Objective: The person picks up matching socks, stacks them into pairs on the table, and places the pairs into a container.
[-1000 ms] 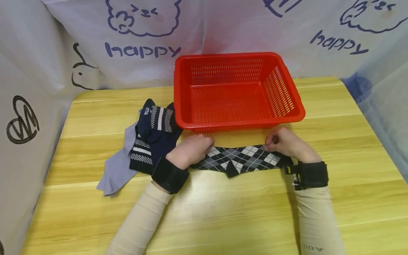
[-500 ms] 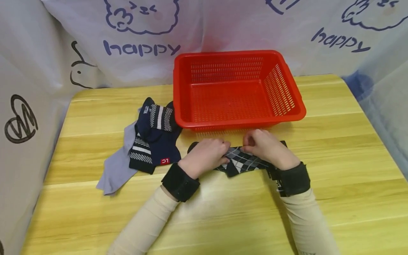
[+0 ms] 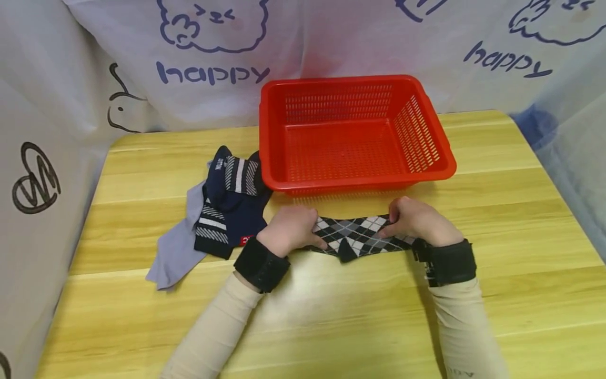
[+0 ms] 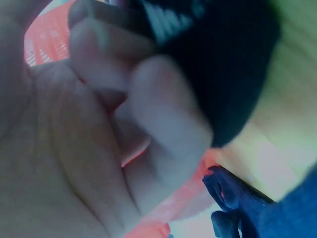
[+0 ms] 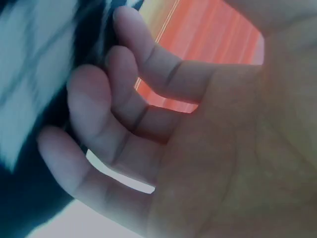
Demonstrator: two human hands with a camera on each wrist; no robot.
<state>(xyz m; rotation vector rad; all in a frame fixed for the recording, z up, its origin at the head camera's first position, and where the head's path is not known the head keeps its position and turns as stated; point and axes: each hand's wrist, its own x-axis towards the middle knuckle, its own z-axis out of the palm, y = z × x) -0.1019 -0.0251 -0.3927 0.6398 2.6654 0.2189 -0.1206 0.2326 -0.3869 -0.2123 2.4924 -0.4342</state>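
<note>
- The argyle sock (image 3: 357, 237) lies flat on the wooden table (image 3: 331, 316), just in front of the red basket (image 3: 355, 181) and apart from it.
- The left hand (image 3: 291, 230) has its fingers curled round the sock's left end; the left wrist view confirms dark fabric gripped in the fingers (image 4: 163, 114).
- The right hand (image 3: 416, 221) pinches the right end; in the right wrist view, bent fingers (image 5: 99, 119) press against the patterned cloth.
- Long axis: runs left to right, parallel to the basket's near rim. The heel bulge points toward the person. Which end is toe or cuff cannot be told, as both are covered.
- Progress, as judged: the sock is held at both ends and not yet folded. The basket holds nothing.
- A navy striped sock (image 3: 232, 208) and a grey sock (image 3: 175, 247) lie piled to the left, untouched.
</note>
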